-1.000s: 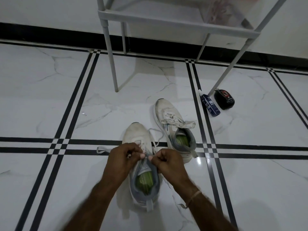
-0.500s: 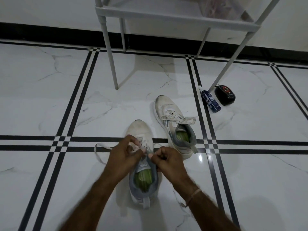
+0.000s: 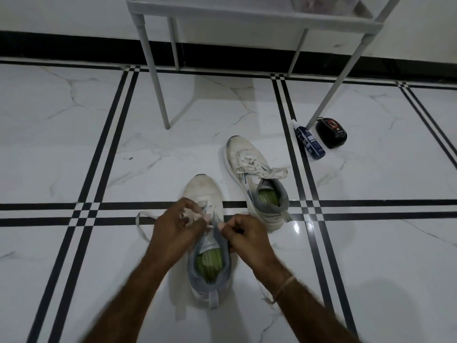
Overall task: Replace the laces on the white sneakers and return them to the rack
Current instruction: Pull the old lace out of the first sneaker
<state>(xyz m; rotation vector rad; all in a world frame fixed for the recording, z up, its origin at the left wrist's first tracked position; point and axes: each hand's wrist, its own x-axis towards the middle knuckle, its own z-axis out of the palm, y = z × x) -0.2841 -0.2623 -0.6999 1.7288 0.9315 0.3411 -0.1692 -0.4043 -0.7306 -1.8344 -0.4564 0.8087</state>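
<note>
My left hand [image 3: 176, 225] and right hand [image 3: 244, 232] each pinch the lace [image 3: 141, 225] over the near sneaker [image 3: 204, 191]; I'd pull it evenly, untwisted.

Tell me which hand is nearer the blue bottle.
Right. The right hand pinches the lace at the near sneaker, with the blue bottle ahead to its right; the left hand grips it farther left.
</note>
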